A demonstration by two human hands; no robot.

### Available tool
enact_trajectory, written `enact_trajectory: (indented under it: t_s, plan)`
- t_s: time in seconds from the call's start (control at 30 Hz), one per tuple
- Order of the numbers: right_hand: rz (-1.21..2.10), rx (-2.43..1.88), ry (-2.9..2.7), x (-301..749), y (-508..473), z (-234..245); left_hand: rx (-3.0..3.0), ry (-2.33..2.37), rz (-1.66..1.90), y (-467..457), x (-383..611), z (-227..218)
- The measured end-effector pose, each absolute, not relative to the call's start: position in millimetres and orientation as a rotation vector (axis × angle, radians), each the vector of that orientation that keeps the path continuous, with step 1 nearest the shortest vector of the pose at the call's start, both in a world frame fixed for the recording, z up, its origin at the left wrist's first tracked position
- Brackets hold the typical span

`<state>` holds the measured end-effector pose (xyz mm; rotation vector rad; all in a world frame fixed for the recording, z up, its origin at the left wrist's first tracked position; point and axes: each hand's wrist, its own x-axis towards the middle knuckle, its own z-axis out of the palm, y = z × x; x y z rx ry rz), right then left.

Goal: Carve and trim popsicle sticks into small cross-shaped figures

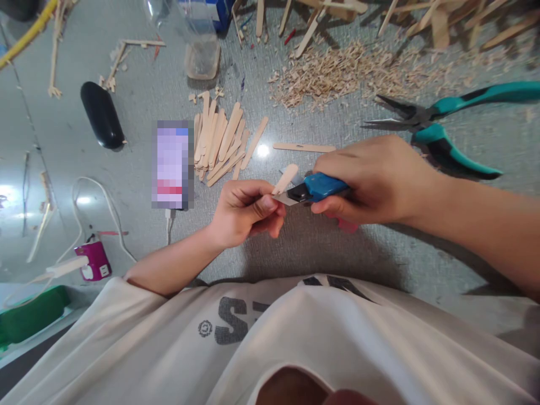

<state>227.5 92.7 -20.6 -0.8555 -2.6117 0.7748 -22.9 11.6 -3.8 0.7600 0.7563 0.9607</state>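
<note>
My left hand (247, 211) is closed in a pinch on a short wooden craft stick (286, 178) that points up and to the right. My right hand (375, 180) is wrapped round a blue utility knife (318, 187), whose blade end meets the stick just beside my left thumb. Both hands hover over the grey table (329, 247), close to my chest.
A pile of craft sticks (219, 140) lies behind my left hand, with a single stick (304, 148) further right. Teal-handled pliers (439, 121) lie at the right. Wood shavings (337, 73), a phone (172, 163), a black case (102, 114), a clear cup (201, 48) and a pink charger (96, 260) are around.
</note>
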Motion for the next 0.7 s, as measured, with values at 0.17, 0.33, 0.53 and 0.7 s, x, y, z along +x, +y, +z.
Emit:
enact_trajectory:
  t_s: [0.17, 0.33, 0.53, 0.7]
  plan:
    - [0.836, -0.758, -2.584, 229.2, 97.2, -20.7, 0.723, 0.726, 0.901, 12.1, -24.9, -5.1]
    - [0.815, -0.742, -2.556, 229.1, 97.4, -20.2, 0.674, 0.748, 0.827, 12.4, -25.0, -4.1]
    - [0.720, -0.692, -2.569, 231.7, 100.3, -21.4, 0.612, 0.680, 0.816, 12.9, -24.4, -2.2]
    - [0.825, -0.725, -2.597, 230.5, 100.2, -20.0, 0.614, 0.663, 0.797, 12.7, -26.4, -5.8]
